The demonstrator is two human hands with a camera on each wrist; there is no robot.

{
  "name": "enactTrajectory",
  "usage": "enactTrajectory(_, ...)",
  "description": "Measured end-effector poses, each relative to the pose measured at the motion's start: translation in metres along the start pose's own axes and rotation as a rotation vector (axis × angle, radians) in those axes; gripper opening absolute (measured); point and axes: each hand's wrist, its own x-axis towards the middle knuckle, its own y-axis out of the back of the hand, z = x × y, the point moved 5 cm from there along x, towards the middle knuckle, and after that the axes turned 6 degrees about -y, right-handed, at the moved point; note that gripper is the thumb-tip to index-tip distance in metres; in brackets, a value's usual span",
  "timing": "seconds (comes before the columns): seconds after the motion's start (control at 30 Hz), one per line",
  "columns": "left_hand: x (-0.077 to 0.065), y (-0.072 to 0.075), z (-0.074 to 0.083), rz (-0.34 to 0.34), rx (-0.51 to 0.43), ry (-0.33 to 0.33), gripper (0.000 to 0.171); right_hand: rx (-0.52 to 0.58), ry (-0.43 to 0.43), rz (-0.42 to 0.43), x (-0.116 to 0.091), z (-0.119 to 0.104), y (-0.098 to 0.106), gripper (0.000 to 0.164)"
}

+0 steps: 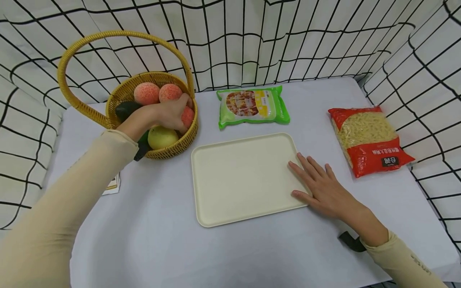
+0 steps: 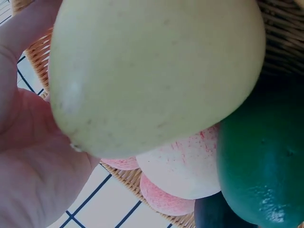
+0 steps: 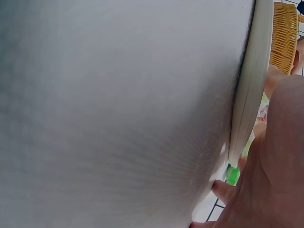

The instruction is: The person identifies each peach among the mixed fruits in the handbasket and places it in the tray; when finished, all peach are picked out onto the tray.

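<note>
My left hand point(image 1: 171, 114) is gripping a pink fruit point(image 1: 187, 117) in the basket point(image 1: 178, 147). My right hand point(image 1: 324, 190), fingers straight, is touching the tray point(image 1: 245, 182); no fruit is sitting there yet.

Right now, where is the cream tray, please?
In the head view, the cream tray lies below the green packet and to the lower right of the basket, with the right hand at its right edge.

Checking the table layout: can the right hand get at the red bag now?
Probably yes: the right hand, fingers spread at the tray, seems to grip nothing, and only white cloth shows between it and the red bag.
</note>
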Motion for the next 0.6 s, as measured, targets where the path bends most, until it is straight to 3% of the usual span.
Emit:
enactTrajectory(0.17,-0.001,-0.002,-0.005,-0.017,-0.061,-0.001,0.074,-0.001,0.001,-0.004,0.000,-0.002,0.001,0.084)
enactTrajectory(0.3,-0.006,0.001,-0.008,-0.019,-0.074,-0.008,0.079,-0.005,0.006,-0.004,0.000,-0.002,0.001,0.084)
enactTrajectory(0.43,-0.011,0.011,-0.006,0.001,-0.035,-0.039,0.086,-0.001,0.012,0.013,0.000,-0.002,0.002,0.083)
enactTrajectory(0.6,-0.019,0.021,-0.005,0.033,0.009,-0.060,0.083,0.007,0.015,0.024,0.000,-0.001,0.002,0.084)
